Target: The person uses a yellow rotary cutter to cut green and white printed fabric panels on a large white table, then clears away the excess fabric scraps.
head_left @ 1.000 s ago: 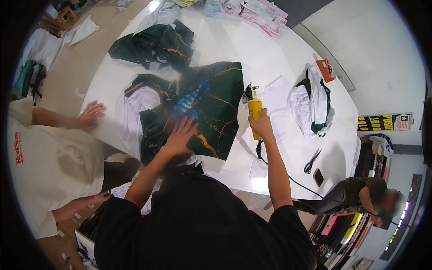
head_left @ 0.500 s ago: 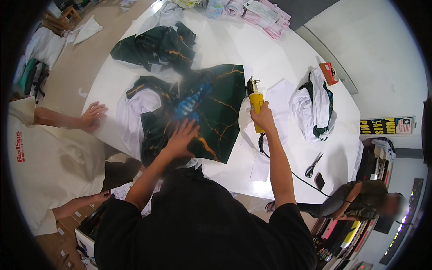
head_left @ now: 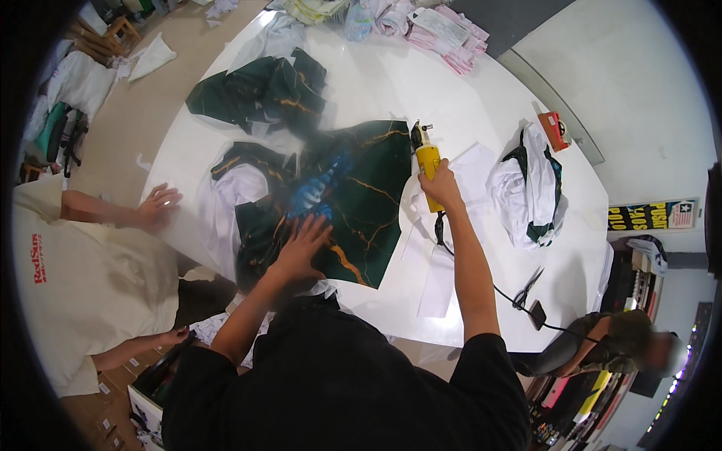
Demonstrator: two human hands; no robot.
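A dark green fabric panel [head_left: 376,218] with orange vein lines and a blue figure lies spread on the white table. On its near left part my left hand [head_left: 303,246] rests flat, fingers spread, touching the cloth. My right hand [head_left: 442,184] is wrapped round the yellow body of a hand-held electric fabric cutter [head_left: 428,158]. The cutter's metal head is at the panel's right edge, close to the far corner. Its black cord [head_left: 504,295] trails toward the near right. White fabric [head_left: 233,180] shows beside the panel on the left.
More green fabric [head_left: 248,94] is bunched farther back. To the right lie a white-and-green bundle [head_left: 530,188], a red tape dispenser [head_left: 554,130], scissors [head_left: 526,292] and a phone [head_left: 537,315]. A co-worker's hand [head_left: 159,206] touches the table's left edge. Another person [head_left: 609,342] is at the right.
The cutter and my right hand have moved away from me along the panel's right edge, closer to its far corner. My left hand keeps its place on the cloth. The view has shifted slightly.
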